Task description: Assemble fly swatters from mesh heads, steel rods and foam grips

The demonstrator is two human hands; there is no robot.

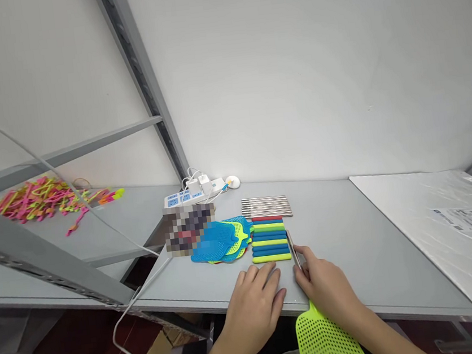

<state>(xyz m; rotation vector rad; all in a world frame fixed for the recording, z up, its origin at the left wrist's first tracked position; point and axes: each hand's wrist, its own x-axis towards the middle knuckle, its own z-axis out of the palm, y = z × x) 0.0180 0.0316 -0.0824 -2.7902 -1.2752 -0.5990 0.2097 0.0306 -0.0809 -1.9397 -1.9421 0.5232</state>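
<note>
My right hand (pixel 322 281) is closed around the thin metal rod of a yellow-green fly swatter (pixel 329 339). The swatter's perforated head hangs toward me, past the table's front edge. My left hand (pixel 256 299) has its fingers extended on or just above the tabletop, holding nothing. Beyond its fingertips lies a row of blue, yellow-green and red handle tubes (pixel 269 241). Several silver metal rods (pixel 266 206) lie side by side behind them. Left of the tubes, blue and yellow-green swatter heads (pixel 218 241) overlap in a pile.
A power strip (pixel 174 200) with white plugs stands at the back. A pixelated item (pixel 188 228) is beside the swatter heads. White sheeting (pixel 442 227) covers the right side. Colourful pieces (pixel 46 199) are heaped at far left, beyond a metal shelf post (pixel 138 69). A white cable (pixel 120 321) hangs over the edge.
</note>
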